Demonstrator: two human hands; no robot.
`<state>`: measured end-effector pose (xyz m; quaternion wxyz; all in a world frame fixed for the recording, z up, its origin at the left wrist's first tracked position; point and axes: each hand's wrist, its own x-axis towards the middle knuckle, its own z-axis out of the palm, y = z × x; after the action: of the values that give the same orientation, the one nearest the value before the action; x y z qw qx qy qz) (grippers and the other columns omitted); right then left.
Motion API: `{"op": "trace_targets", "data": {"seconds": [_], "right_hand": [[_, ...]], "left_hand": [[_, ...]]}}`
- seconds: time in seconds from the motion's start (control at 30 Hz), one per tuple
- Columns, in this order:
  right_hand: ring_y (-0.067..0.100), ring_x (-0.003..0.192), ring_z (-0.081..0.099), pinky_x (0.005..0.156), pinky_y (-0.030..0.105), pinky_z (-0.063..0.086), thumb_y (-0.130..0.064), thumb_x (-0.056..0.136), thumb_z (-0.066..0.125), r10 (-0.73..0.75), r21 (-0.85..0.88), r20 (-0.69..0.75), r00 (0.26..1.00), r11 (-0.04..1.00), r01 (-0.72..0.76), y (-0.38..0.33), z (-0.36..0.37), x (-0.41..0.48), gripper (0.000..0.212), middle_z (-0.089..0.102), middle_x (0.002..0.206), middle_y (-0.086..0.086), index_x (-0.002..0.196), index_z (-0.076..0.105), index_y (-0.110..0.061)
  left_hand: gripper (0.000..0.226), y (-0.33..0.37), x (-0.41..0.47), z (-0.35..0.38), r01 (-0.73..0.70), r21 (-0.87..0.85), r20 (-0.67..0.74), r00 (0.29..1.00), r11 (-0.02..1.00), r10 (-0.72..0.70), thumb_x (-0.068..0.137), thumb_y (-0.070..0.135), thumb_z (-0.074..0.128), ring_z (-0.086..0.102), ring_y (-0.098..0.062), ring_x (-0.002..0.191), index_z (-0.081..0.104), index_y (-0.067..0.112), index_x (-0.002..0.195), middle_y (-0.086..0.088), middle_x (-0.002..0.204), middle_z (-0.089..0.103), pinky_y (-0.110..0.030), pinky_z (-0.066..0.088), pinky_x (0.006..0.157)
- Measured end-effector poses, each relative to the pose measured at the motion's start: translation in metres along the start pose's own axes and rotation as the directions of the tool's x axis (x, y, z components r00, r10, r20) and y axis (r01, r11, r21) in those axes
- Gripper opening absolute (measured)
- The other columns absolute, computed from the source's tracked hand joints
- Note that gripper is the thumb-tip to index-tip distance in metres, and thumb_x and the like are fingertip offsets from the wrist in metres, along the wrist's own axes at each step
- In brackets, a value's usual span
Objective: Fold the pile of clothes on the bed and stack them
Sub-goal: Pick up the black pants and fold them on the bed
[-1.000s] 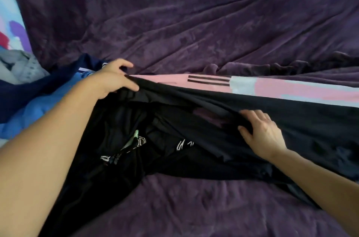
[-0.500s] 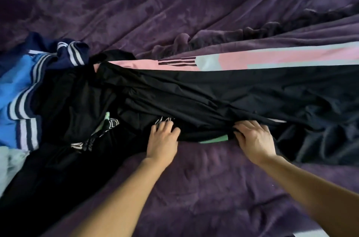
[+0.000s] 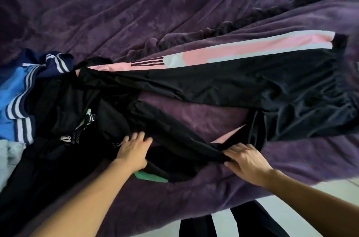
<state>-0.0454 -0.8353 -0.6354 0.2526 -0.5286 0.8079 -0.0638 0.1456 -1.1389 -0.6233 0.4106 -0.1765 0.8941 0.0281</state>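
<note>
Two hands on the black trousers [image 3: 229, 83]: left hand [image 3: 134, 150] flat, right hand [image 3: 247, 160] in a pinch-grip.

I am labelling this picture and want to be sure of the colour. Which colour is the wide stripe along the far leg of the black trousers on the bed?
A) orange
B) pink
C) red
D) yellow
B: the far leg of the black trousers carries a long pink stripe along its far edge, with pale bands beside it.
</note>
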Motion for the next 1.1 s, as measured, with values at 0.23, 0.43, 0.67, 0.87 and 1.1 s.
{"op": "trace_targets", "data": {"seconds": [0.23,0.43,0.67,0.87,1.1], "right_hand": [[0.034,0.135,0.042,0.096,0.046,0.045,-0.022,0.055,0.080,0.168,-0.105,-0.067,0.984,0.979,-0.174,0.083,-0.013,-0.007,0.087,0.048,0.143,0.013,0.137,0.053,-0.012],[0.027,0.149,0.004,0.113,0.044,0.025,-0.042,0.073,0.076,0.534,-0.253,0.128,0.836,0.833,-0.493,0.171,-0.019,-0.038,0.113,0.003,0.161,0.011,0.154,0.002,-0.016],[0.037,0.124,0.044,0.094,0.049,0.035,-0.018,0.063,0.081,0.368,-0.263,-0.131,0.921,0.882,-0.390,0.172,-0.021,-0.049,0.078,0.050,0.133,0.016,0.134,0.051,-0.010],[0.035,0.080,0.063,0.078,0.046,0.047,-0.018,0.082,0.061,0.179,-0.214,-0.256,0.950,0.948,-0.236,0.158,0.004,-0.040,0.018,0.067,0.084,0.011,0.090,0.073,-0.007],[0.032,0.138,0.033,0.105,0.049,0.025,-0.035,0.070,0.068,0.365,-0.361,-0.051,0.930,0.861,-0.358,0.207,-0.018,-0.083,0.082,0.041,0.147,0.012,0.144,0.042,-0.013]], "left_hand": [[0.055,0.118,0.048,-0.012,-0.101,0.044,-0.175,0.979,0.994,0.107,0.084,0.016,0.060,0.008,-0.027,0.147,0.043,0.027,0.135,-0.009,0.155,0.022,-0.046,0.010,0.118],[0.015,0.084,0.023,-0.027,0.153,-0.416,-0.096,0.973,0.896,-0.211,0.083,0.035,0.056,0.066,-0.030,0.085,0.058,0.025,0.095,-0.010,0.090,0.068,-0.032,0.048,0.071],[0.054,0.017,-0.017,-0.050,0.543,-0.179,-0.176,0.803,0.821,-0.569,0.074,0.028,0.073,0.050,-0.038,0.110,0.053,0.014,0.122,-0.018,0.117,0.053,-0.045,0.043,0.087],[0.035,0.164,0.025,-0.028,-0.055,-0.118,-0.442,0.897,0.991,-0.003,0.081,0.035,0.063,0.048,-0.029,0.107,0.057,0.020,0.112,-0.007,0.112,0.055,-0.042,0.038,0.087],[0.029,0.228,0.067,0.002,0.058,-0.180,-0.353,0.928,0.982,-0.119,0.091,0.025,0.055,0.043,-0.024,0.113,0.054,0.025,0.119,-0.002,0.123,0.046,-0.038,0.035,0.091]]}}
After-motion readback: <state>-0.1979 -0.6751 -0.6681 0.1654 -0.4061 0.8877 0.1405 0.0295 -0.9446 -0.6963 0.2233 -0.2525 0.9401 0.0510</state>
